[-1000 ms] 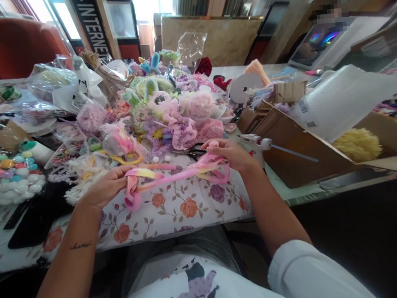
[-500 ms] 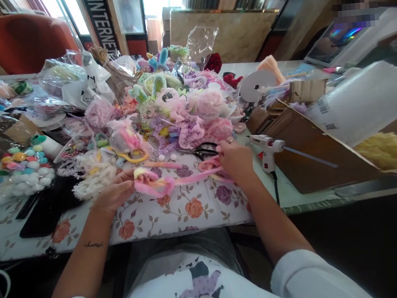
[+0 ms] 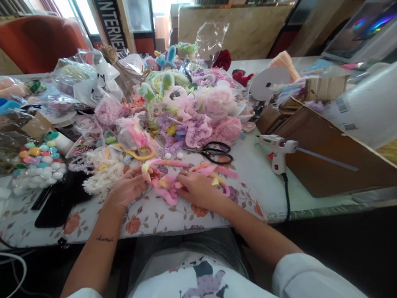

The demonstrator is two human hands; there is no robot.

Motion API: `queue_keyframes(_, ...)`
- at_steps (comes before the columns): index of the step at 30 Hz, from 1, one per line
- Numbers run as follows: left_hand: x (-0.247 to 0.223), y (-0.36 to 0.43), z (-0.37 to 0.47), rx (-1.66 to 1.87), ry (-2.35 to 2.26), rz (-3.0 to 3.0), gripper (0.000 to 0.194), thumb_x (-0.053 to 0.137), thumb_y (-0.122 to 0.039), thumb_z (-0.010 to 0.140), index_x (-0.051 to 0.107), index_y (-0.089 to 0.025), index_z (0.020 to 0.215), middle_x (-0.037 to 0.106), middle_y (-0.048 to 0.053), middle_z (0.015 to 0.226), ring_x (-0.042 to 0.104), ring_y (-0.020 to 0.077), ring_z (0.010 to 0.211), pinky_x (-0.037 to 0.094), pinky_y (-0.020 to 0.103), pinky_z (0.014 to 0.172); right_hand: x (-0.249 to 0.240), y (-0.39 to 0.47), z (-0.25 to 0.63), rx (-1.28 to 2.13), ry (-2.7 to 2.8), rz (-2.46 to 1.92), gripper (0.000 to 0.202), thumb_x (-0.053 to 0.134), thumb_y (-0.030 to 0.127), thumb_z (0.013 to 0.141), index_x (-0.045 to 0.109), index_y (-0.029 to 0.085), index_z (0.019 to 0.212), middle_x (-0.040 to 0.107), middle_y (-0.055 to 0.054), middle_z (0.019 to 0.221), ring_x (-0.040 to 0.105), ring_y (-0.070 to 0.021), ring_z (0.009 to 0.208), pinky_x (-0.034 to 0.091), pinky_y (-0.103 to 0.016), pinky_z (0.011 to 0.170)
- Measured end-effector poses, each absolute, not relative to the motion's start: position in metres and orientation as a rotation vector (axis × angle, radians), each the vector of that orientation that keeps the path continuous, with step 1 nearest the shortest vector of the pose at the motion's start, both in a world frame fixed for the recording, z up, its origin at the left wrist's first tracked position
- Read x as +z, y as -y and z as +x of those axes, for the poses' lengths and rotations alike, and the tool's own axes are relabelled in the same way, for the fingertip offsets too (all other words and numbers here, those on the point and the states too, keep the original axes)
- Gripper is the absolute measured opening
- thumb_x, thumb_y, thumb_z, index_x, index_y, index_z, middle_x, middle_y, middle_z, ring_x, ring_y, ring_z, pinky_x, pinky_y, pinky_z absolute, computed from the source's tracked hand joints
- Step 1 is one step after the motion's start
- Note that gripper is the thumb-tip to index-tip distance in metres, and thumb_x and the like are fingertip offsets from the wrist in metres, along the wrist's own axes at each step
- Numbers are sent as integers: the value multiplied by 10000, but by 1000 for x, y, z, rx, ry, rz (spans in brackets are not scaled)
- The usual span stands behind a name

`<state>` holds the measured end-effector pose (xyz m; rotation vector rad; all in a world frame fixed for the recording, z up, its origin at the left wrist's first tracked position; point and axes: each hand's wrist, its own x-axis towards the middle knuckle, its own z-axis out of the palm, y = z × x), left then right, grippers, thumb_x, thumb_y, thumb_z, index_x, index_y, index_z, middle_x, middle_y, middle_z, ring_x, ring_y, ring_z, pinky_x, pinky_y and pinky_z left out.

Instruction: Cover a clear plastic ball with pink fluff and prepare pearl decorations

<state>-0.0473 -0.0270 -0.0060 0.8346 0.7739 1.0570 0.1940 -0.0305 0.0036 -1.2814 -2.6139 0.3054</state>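
Observation:
A fuzzy pink-and-yellow strand, like thick chenille yarn (image 3: 168, 195), runs in loops between my two hands above the flowered cloth. My left hand (image 3: 132, 185) is closed on the looped end at the left. Close by on the right, my right hand (image 3: 196, 186) pinches the same yarn; its fingertips are partly hidden. More of the strand trails out past the right hand and lies on the cloth. Black-handled scissors (image 3: 216, 153) rest just beyond my right hand. Two small white balls (image 3: 174, 155) sit behind the yarn.
A white glue gun (image 3: 278, 151) with a cord stands at the right, against a brown cardboard box (image 3: 339, 169). Pink and lilac yarn pieces (image 3: 196, 126) are heaped at the back. Left are a bag of pompoms (image 3: 40, 170) and a black phone (image 3: 53, 212).
My right hand has moved left, from beside the scissors to near my left hand. The stretched yarn between them has gone slack and bunched. The scissors are now uncovered. The view has shifted slightly.

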Motion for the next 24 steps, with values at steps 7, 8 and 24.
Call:
queue_keyframes(7,-3,30,-59,1166,-738,754,73,720,-221,790,723,-159,828,714,70,1044,656,199,1007,521,336,941,7,25,241,433,2318,-1452,130,535,231,810,610,181,716,619,-8,633,529,-145,613,313,-251,605)
queue_keyframes(8,-3,30,-61,1165,-733,757,35,717,-183,777,716,-168,809,709,55,1037,651,193,1008,518,341,952,8,23,250,459,2260,-1463,120,544,243,796,613,182,718,607,-2,624,522,-146,612,329,-250,616)
queue_keyframes(24,1,31,-52,839,-1292,1551,260,735,-392,765,692,-198,932,678,59,960,594,183,821,461,272,748,15,7,290,463,2158,-1491,319,584,462,858,717,187,951,733,-62,855,645,-210,766,424,-280,694)
